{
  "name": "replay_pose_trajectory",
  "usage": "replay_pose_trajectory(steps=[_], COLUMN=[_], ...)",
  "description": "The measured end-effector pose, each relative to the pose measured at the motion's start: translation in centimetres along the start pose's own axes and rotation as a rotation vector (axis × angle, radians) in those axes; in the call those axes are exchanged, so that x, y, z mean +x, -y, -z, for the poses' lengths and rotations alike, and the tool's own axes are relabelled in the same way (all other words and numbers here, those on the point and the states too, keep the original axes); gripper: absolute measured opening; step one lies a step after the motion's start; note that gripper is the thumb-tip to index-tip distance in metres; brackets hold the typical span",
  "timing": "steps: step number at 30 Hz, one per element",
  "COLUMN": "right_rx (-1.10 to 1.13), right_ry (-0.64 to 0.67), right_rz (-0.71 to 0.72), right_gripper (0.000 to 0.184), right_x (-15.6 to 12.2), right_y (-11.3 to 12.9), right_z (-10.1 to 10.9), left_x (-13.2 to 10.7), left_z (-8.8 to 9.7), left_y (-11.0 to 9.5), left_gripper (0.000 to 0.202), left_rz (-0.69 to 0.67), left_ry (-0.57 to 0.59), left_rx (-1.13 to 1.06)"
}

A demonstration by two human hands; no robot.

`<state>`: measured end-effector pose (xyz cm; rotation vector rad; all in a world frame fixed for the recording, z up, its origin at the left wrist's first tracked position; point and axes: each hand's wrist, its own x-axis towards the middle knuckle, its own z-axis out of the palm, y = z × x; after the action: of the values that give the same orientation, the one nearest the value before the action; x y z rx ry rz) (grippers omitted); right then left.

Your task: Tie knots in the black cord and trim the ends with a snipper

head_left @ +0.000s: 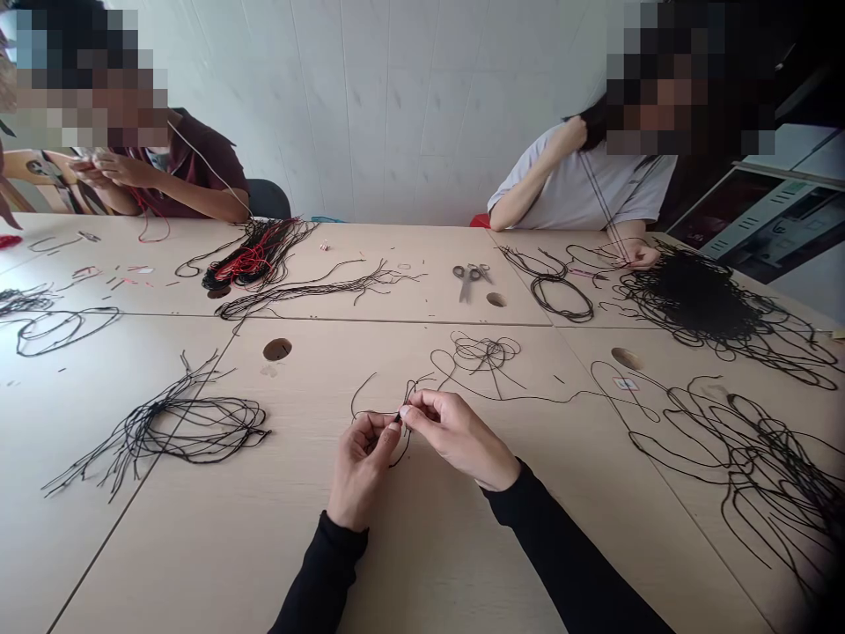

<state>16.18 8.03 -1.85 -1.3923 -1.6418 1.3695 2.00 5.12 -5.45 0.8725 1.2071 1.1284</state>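
Observation:
Near the middle of the table, my left hand [365, 460] and my right hand [460, 438] meet at the fingertips. Both pinch a thin black cord [399, 417], the left from below and the right from above, at what looks like a small dark knot. Loose ends of this cord curve out behind and under my fingers. Just beyond my hands lies a loose coil of thin black string [485, 354], whose tail runs off to the right. The exact shape of the pinched part is hidden by my fingertips.
Black cord bundles lie at left [198, 427] and right [779, 458]. Scissors [466, 280] rest beyond the seam, near a black-and-red cord bundle [254, 255]. Holes [277, 350] pierce the table [251, 546]. Two people sit opposite; the right one [561, 176] holds cords beside a black heap [706, 295].

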Motion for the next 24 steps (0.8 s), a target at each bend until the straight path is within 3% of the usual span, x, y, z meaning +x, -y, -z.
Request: replay_pose_trajectory(steps=[11,18,24], right_rx=[0.009,-0.030,-0.034], right_ry=[0.033,0.064,0.099], right_rz=[0.004,0.006,-0.023], right_gripper=[0.021,0.016,0.012], right_x=[-0.08,-0.18,-0.43], right_y=[0.23,0.35,0.93], right_z=[0.21,0.43,0.55], left_x=[-0.21,-0.25,-0.06], left_z=[-0.31,-0.15,-0.11], left_y=[-0.18,-0.04,0.28], left_gripper=[0.028,0.030,0.027], left_rz=[-0.030,-0.005,-0.026], left_ry=[-0.091,0.017,-0.017], left_rx=[0.032,-0.170,-0.206])
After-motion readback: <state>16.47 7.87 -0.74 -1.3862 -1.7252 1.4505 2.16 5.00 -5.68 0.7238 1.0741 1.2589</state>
